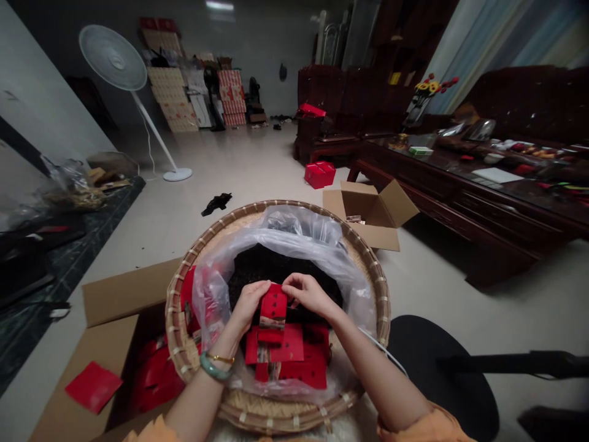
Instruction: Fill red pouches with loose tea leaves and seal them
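Note:
My left hand (247,305) and my right hand (307,293) both pinch a small red packet (273,310) and hold it upright over a round woven bamboo tray (375,270) on my lap. A clear plastic bag (294,236) lies open in the tray with a dark loose mass (271,265) inside it. Several more red packets (294,353) lie flat in the tray just below my hands. A green bangle and a thin gold one circle my left wrist.
An open cardboard box (108,307) with red packets stands at my left, another open box (368,212) on the floor ahead. A dark wooden table (460,184) runs along the right, a standing fan (115,61) at the far left, a black stool (432,362) by my right.

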A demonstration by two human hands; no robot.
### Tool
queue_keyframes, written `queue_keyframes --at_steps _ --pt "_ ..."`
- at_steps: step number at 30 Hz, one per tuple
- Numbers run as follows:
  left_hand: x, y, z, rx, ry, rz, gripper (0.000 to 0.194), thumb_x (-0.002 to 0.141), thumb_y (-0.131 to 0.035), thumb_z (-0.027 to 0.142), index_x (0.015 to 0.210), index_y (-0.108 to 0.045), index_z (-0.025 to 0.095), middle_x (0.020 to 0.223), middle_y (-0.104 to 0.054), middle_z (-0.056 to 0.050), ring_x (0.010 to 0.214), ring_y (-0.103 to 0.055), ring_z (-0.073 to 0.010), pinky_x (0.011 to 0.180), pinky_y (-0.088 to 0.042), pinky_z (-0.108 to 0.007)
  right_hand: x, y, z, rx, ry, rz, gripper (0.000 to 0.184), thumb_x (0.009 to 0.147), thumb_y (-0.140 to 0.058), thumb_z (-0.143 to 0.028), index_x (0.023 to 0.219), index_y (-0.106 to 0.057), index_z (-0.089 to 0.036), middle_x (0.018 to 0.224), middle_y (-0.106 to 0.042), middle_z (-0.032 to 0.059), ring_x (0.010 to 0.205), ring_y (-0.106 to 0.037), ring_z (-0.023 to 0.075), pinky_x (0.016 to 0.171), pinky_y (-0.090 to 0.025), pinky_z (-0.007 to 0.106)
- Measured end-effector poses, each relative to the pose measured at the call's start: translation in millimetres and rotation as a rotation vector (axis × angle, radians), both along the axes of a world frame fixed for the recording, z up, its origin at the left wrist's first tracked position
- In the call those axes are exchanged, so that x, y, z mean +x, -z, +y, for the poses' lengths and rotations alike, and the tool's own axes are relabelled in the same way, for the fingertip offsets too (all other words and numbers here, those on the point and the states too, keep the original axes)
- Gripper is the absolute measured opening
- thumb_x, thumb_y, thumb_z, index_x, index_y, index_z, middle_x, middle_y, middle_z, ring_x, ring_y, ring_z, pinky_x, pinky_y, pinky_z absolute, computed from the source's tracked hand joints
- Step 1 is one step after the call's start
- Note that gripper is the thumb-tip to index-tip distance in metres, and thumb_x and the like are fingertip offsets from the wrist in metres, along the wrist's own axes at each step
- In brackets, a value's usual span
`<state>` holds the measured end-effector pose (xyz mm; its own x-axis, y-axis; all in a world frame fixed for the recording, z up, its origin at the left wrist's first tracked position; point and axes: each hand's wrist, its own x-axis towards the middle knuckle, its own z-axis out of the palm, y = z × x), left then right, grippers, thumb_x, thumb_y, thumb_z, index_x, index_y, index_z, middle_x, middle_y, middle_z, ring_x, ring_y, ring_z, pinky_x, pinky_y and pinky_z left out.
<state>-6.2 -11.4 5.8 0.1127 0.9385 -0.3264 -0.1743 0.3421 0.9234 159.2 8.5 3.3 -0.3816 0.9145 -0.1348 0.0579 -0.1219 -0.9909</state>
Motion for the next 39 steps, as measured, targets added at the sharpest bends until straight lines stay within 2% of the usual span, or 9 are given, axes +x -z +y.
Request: queue_keyframes --at_steps 5,10,13,15,18,20,23,27,39 --pt "-11.3 1.2 4.0 -0.064 -0.027 -0.156 0.051 0.079 -0.052 0.048 0.116 -0.058 0.014 0.098 -0.069 -0.012 0.072 -0.064 -0.0179 0.063 -0.048 -0.028 5.8 -7.2 5.3 0.023 0.105 0.042 0.024 0.068 -0.065 -0.035 0.072 -0.052 -0.017 0.055 -0.054 -0.0056 0.044 -0.053 0.0081 0.038 -0.047 0.019" --pt "-18.1 19.4 7.0 -0.063 -0.191 -0.047 0.039 0.074 -0.057 0.038 0.103 -0.058 0.013 0.085 -0.069 -0.009 0.059 -0.060 -0.0147 0.056 -0.046 -0.026 -21.1 -45.7 11.0 -0.038 0.212 0.341 0.032 0.065 -0.069 -0.041 0.079 -0.052 -0.017 0.058 -0.059 -0.0039 0.049 -0.059 0.0100 0.049 -0.053 0.022" --pt "-12.3 20.1 2.0 -0.008 -0.067 0.301 0.026 0.072 -0.058 0.034 0.090 -0.059 0.015 0.077 -0.067 -0.005 0.055 -0.057 -0.0128 0.051 -0.042 -0.023 -44.2 -71.2 10.7 -0.144 -0.001 0.463 0.045 0.068 -0.069 -0.038 0.106 -0.052 -0.019 0.094 -0.064 0.0036 0.072 -0.067 0.0144 0.065 -0.056 0.027" --pt "-6.9 12.8 -6.0 0.178 0.176 0.541 0.018 0.070 -0.059 0.031 0.079 -0.060 0.015 0.075 -0.065 -0.004 0.062 -0.057 -0.0139 0.056 -0.043 -0.024 -48.3 -76.5 10.9 -0.163 -0.023 0.469 0.048 0.071 -0.068 -0.035 0.112 -0.050 -0.020 0.105 -0.062 0.0060 0.079 -0.067 0.0151 0.069 -0.055 0.027" --pt "1.6 -0.3 -22.3 0.456 0.652 0.837 0.019 0.065 -0.066 0.029 0.080 -0.063 0.019 0.079 -0.065 -0.001 0.073 -0.057 -0.0162 0.066 -0.042 -0.026 -34.7 -62.2 11.4 -0.190 0.007 0.372 0.036 0.073 -0.066 -0.034 0.102 -0.056 -0.015 0.091 -0.065 0.0064 0.075 -0.067 0.0141 0.068 -0.053 0.024" --pt "7.7 -4.1 -32.9 0.573 0.765 1.115 0.025 0.063 -0.070 0.032 0.084 -0.064 0.020 0.085 -0.064 -0.004 0.082 -0.056 -0.0205 0.072 -0.041 -0.029 -19.5 -44.0 10.3 -0.225 0.022 0.283 0.031 0.072 -0.066 -0.034 0.095 -0.058 -0.014 0.080 -0.065 0.0049 0.070 -0.066 0.0134 0.064 -0.053 0.023" --pt "16.3 -1.4 -45.1 0.645 0.777 1.377 0.035 0.063 -0.072 0.037 0.090 -0.062 0.018 0.096 -0.061 -0.009 0.091 -0.053 -0.0265 0.076 -0.040 -0.036 0.2 -17.9 5.9 -0.257 0.031 0.195 0.030 0.070 -0.068 -0.034 0.090 -0.060 -0.014 0.077 -0.065 0.0040 0.065 -0.065 0.0119 0.059 -0.051 0.022" --pt "20.6 4.3 -56.2 0.640 0.747 1.409 0.025 0.071 -0.066 0.035 0.089 -0.061 0.018 0.096 -0.060 -0.010 0.091 -0.052 -0.0271 0.078 -0.038 -0.039 13.6 2.1 -0.6 -0.230 0.118 0.159 0.030 0.069 -0.067 -0.036 0.088 -0.061 -0.015 0.075 -0.065 0.0031 0.062 -0.063 0.0107 0.056 -0.050 0.021" --pt "8.8 -0.8 -68.5 0.435 0.737 1.387 0.028 0.069 -0.068 0.023 0.094 -0.056 0.019 0.100 -0.059 -0.007 0.091 -0.055 -0.0243 0.078 -0.039 -0.035 12.8 21.3 -6.5 -0.202 0.179 0.137 0.031 0.065 -0.067 -0.036 0.086 -0.061 -0.014 0.071 -0.064 0.0021 0.057 -0.061 0.0097 0.048 -0.046 0.019"
